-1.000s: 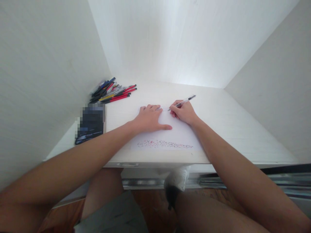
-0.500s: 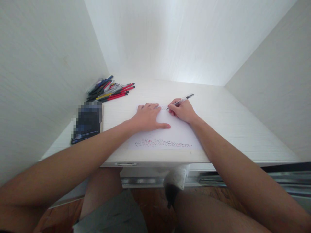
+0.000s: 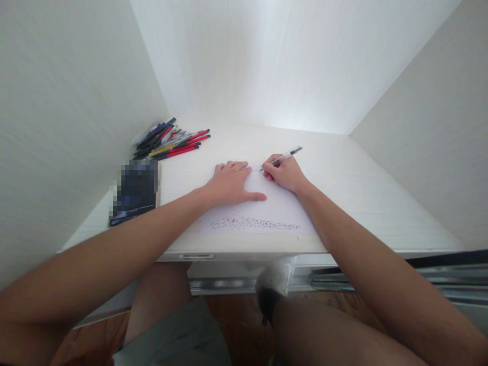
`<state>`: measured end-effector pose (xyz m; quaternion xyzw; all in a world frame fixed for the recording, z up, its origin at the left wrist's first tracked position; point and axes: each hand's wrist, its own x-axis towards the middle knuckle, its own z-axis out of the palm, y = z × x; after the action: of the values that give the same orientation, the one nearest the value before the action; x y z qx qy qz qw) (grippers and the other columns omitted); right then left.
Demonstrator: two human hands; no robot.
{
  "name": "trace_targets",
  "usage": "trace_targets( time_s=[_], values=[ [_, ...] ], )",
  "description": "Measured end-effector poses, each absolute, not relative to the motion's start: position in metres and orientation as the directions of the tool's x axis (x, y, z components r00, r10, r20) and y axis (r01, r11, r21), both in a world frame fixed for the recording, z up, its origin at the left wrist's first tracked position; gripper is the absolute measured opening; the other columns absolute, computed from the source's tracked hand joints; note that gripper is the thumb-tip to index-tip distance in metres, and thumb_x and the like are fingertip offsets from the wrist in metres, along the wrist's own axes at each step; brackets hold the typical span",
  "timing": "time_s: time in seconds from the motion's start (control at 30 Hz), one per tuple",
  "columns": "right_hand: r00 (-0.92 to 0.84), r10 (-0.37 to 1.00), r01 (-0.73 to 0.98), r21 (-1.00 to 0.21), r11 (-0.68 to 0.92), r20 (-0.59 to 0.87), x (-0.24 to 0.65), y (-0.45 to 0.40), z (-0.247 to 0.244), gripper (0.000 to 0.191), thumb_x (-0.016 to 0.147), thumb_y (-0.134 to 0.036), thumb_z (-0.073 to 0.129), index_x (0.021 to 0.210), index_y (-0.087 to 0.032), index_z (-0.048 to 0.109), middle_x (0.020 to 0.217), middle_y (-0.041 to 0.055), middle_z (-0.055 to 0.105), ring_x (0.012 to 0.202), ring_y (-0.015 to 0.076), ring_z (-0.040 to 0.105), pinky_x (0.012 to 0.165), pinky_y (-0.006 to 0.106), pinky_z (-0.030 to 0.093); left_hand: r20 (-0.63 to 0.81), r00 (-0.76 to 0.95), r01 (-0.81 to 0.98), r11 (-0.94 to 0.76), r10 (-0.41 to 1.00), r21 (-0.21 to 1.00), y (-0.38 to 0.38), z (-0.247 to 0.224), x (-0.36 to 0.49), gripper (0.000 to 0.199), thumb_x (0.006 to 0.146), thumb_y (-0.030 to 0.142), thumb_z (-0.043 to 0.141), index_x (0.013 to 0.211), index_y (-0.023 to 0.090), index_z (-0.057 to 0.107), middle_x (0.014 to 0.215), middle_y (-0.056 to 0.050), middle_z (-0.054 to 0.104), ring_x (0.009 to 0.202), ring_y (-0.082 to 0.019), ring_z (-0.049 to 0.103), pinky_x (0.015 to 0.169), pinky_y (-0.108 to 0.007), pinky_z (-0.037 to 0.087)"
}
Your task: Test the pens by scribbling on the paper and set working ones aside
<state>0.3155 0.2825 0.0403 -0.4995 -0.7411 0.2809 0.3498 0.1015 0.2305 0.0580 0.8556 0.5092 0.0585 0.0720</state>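
Observation:
A white sheet of paper lies on the white desk, with rows of small black and red marks along its near edge and faint writing near its far edge. My left hand rests flat on the sheet's left part, fingers spread and thumb pointing right. In my right hand is a clear pen with a dark end, pinched between thumb and fingers. Its tip is at the faint writing, just right of my left fingertips, and its back end slants up to the right.
Many pens in black, red, blue and yellow are heaped at the back left. In front of them lies a dark, partly pixelated flat object. White panels enclose the desk at the back and sides.
The whole view has shifted slightly. Both hands keep nearly the same places on the paper, and the pen stays in my right hand.

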Motion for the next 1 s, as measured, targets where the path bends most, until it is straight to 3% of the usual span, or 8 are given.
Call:
trace_targets(
  time_s=[1.0],
  values=[
    [-0.255, 0.938, 0.518, -0.786, 0.338, 0.235, 0.3156, 0.2859, 0.0382, 0.015, 0.087, -0.026, 0.063, 0.075, -0.018, 0.069, 0.068, 0.0057, 0.071, 0.061, 0.0154, 0.061, 0.058, 0.031, 0.046, 0.021, 0.479, 0.865, -0.476, 0.878, 0.16, 0.2308, 0.0587, 0.1017, 0.1, 0.085, 0.092, 0.048, 0.151, 0.017, 0.053, 0.165, -0.02, 0.045, 0.146, -0.043, 0.041, 0.119, -0.058, 0.032]
  ],
)
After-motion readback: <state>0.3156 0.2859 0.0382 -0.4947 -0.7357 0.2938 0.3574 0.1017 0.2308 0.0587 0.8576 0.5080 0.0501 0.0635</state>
